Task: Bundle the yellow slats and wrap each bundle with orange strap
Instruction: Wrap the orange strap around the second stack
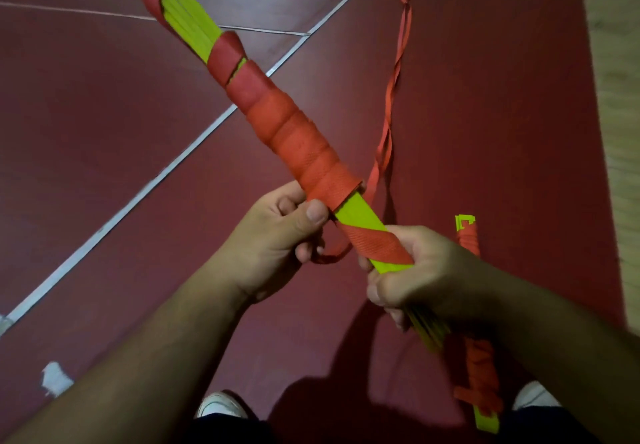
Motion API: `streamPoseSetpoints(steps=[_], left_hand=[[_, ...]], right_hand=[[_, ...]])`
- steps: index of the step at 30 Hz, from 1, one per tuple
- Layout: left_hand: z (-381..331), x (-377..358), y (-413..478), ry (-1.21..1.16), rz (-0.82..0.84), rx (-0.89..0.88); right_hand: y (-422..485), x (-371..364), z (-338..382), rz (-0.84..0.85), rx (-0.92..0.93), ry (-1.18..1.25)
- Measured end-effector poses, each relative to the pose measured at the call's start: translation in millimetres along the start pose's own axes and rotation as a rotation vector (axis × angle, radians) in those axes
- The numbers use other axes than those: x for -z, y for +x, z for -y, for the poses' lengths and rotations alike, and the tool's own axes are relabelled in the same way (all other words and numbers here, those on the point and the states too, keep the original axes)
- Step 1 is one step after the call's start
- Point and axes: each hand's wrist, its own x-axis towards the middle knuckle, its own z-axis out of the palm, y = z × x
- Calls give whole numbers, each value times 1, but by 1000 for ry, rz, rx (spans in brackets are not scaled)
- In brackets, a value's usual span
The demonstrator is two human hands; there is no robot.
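A long bundle of yellow slats [362,214] runs diagonally from the top left down to the lower right, held above the floor. Orange strap [294,131] is wound tightly round its middle and more loosely higher up. My right hand [415,270] grips the bundle's near end, fingers curled round the slats and a turn of strap. My left hand [277,235] pinches the strap at the lower edge of the tight winding, thumb on top. A loose tail of strap [391,97] trails away over the floor.
A second wrapped bundle [479,364] lies on the dark red floor [485,97] at the right, partly behind my right arm. White shoes [218,405] show at the bottom. White floor lines [145,183] cross the left side. A pale wooden strip [616,97] borders the right.
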Motion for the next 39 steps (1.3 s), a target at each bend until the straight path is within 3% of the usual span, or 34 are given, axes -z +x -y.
streamPoseSetpoints(steps=[4, 6, 16, 20, 22, 27, 31, 35, 39], left_hand=[[-6, 0, 0, 67, 15, -18], [-6, -2, 0, 124, 16, -27], [10, -3, -6, 118, -49, 74], [8, 4, -1, 238, -151, 100], [6, 2, -1, 337, -169, 104], [22, -18, -5, 513, -154, 88], [46, -44, -12, 705, -36, 119], [68, -68, -23, 922, 37, 127], [70, -73, -26, 587, 291, 272]], right_hand=[[-8, -1, -1, 319, -73, 350], [-10, 1, 0, 380, -101, 401], [6, 18, -9, 303, -155, -48], [15, 37, -11, 52, -158, -287], [19, 39, -9, -160, -176, -206], [29, 37, 7, -580, 119, -161], [35, 29, 16, -625, 267, -81], [35, 30, 4, -837, 196, -111], [32, 36, 1, -846, 124, -161]])
